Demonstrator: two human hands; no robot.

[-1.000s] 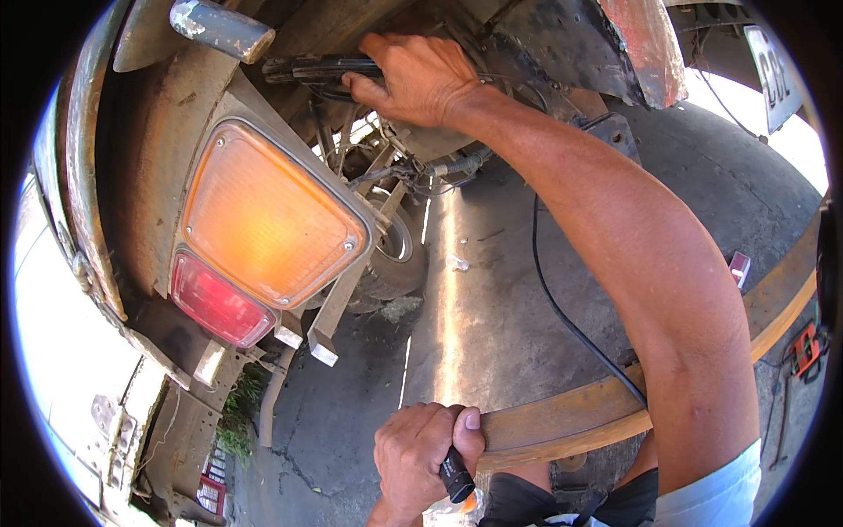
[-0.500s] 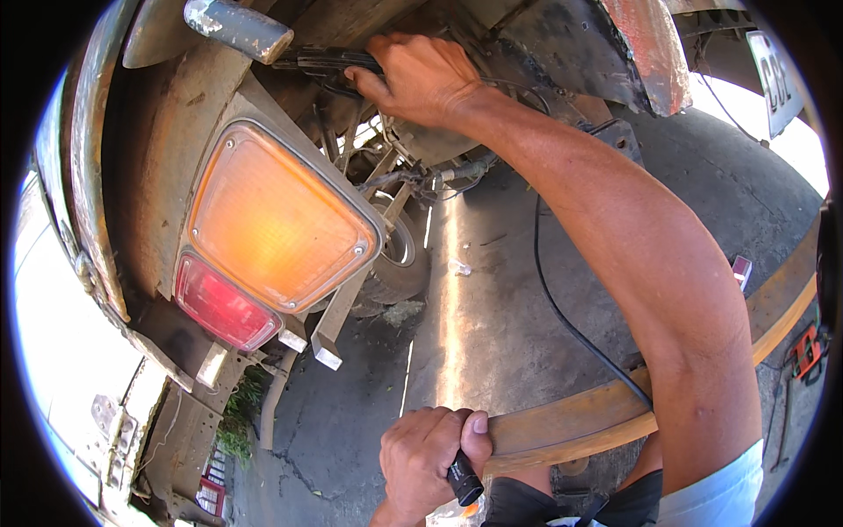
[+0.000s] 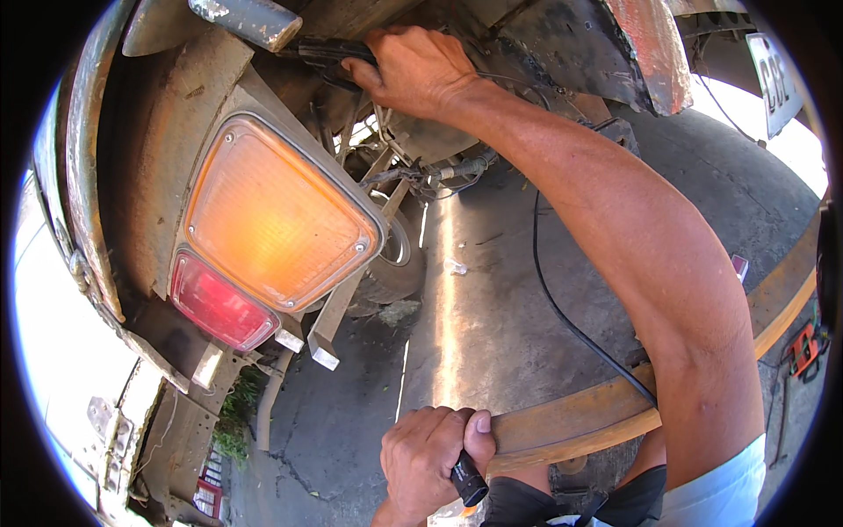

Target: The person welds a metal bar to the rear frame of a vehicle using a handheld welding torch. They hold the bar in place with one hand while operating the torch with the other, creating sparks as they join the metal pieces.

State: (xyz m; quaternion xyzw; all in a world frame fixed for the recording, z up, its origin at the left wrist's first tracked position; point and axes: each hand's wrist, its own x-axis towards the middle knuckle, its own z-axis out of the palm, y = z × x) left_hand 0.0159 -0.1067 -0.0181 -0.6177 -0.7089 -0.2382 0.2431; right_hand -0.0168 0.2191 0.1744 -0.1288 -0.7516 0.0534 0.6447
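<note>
My right hand [image 3: 420, 72] reaches up under the vehicle's body, closed round a black clamp-like tool [image 3: 332, 53]. The tool points left toward a worn metal tube [image 3: 246, 21]; whether they touch, I cannot tell. Low in the middle, my left hand [image 3: 430, 457] is wrapped round a short black cylinder [image 3: 468, 479] that looks like a small flashlight. Its upper part is hidden in the fist. Beside that hand is the end of a rusty curved metal bar [image 3: 571, 422]. A dark cable [image 3: 562, 312] hangs down past my right forearm.
An orange-and-red tail light [image 3: 281, 220] fills the left side, with bent metal brackets [image 3: 325, 342] below it. A wheel [image 3: 395, 263] shows behind. At right are a number plate [image 3: 773, 83] and an orange-and-black tool [image 3: 803, 351] on the concrete floor [image 3: 351, 439].
My right hand and the black tool have shifted very slightly up in the picture. The left hand keeps its grip and has hardly moved.
</note>
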